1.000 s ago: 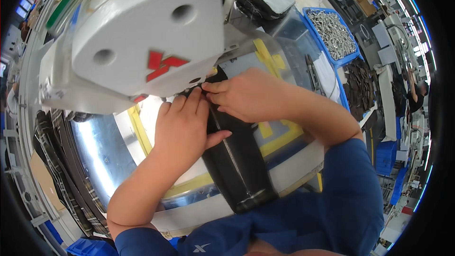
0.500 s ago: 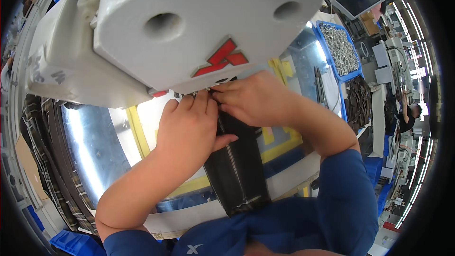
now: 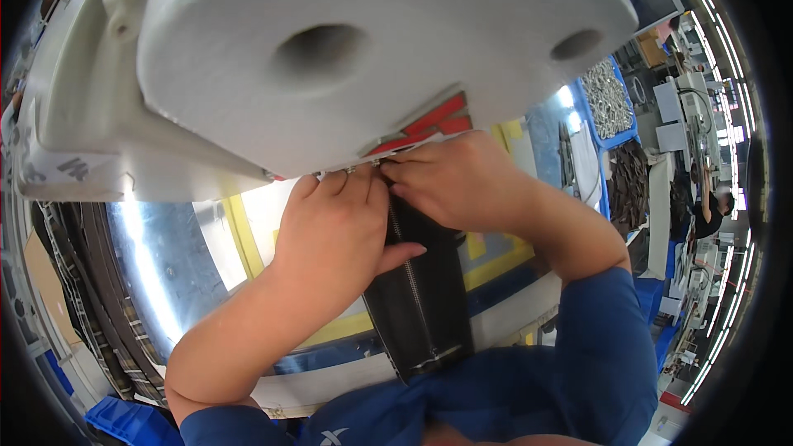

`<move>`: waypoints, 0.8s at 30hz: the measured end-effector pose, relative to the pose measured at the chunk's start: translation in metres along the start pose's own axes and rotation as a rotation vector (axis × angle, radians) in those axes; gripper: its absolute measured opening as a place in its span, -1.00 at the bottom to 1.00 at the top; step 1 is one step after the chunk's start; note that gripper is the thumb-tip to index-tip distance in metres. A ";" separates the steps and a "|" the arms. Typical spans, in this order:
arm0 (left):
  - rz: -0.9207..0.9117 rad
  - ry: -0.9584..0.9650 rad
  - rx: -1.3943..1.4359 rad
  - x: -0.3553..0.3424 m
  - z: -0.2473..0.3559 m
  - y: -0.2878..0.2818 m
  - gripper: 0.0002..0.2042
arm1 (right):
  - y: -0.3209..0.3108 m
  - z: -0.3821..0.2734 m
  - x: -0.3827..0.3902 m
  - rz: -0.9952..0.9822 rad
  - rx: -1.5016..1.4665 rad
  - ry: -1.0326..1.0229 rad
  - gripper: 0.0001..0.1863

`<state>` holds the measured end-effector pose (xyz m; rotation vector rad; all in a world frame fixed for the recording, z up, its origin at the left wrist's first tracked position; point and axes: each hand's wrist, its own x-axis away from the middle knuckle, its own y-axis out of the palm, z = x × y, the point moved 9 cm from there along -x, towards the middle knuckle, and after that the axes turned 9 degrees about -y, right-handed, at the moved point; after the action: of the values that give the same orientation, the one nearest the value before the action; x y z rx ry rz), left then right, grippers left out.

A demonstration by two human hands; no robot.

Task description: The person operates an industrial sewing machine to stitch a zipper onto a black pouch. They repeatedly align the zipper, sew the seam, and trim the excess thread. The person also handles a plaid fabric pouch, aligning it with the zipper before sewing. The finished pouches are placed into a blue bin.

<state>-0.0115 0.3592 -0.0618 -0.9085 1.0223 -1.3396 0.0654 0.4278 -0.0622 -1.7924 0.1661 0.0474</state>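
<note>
A long black fabric piece with a metal zipper [image 3: 413, 293] runs from under a white sewing machine head [image 3: 239, 99] down to my lap. My left hand [image 3: 334, 227] lies on its upper left part, fingers laid out toward the machine and thumb stretched across the zipper. Close beside it, my right hand [image 3: 458, 182] has its fingers bent and pinched together at the upper end of the zipper piece. The machine head hides the needle area, and my fingertips are only partly visible at its lower edge.
Dark plaid fabric pieces [image 3: 103, 281] hang at the left of the shiny work surface [image 3: 157, 248]. On the right are tweezers [image 3: 567, 153], a blue tray of metal parts [image 3: 607, 103] and a pile of dark brown pieces [image 3: 628, 186]. A blue crate [image 3: 132, 423] is at lower left.
The machine head looms larger and lower in view, covering more of its red emblem. Both hands keep nearly the same place on the zipper piece, slightly lower right in the picture.
</note>
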 end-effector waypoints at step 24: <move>0.004 0.012 -0.036 0.005 0.014 0.001 -0.08 | 0.009 -0.008 0.011 0.085 0.072 -0.081 -0.70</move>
<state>0.0023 0.3534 -0.0585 -0.9262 1.0602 -1.3282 0.0746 0.4168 -0.0703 -1.7083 0.1838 0.1720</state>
